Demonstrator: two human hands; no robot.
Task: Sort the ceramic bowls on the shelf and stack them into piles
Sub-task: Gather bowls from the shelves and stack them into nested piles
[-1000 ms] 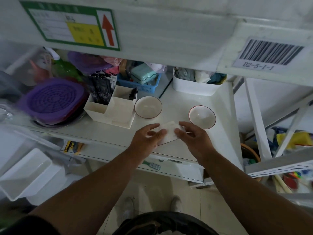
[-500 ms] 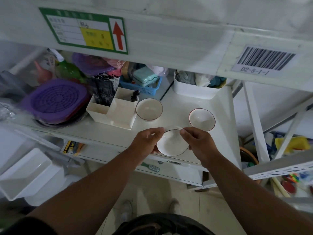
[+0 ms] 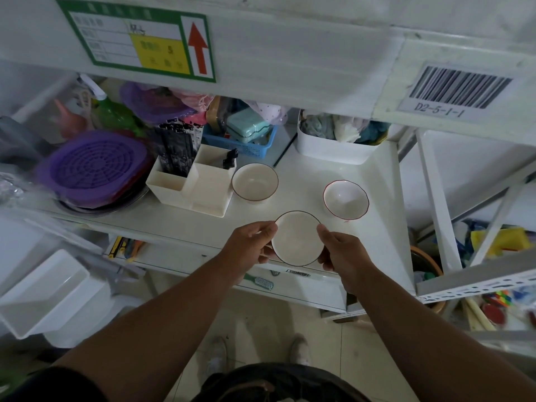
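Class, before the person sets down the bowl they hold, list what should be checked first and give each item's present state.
1. Both hands hold the dark-rimmed bowl: left hand, right hand: ok.
2. Held bowl upright: ok.
3. Round red-rimmed bowl empty: ok.
4. Wavy red-rimmed bowl empty: ok.
5. Held bowl's rim matches either: not ok.
6. Bare shelf between bowls: ok.

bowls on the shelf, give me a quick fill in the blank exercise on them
1. The person holds the dark-rimmed bowl with ____ hands.
2. The number of bowls standing on the shelf is ____.
3. The wavy-rimmed bowl stands to the ____ of the round red-rimmed bowl.
4. The basket behind the bowls is ____ in colour.

Missing words: both; two; right; blue
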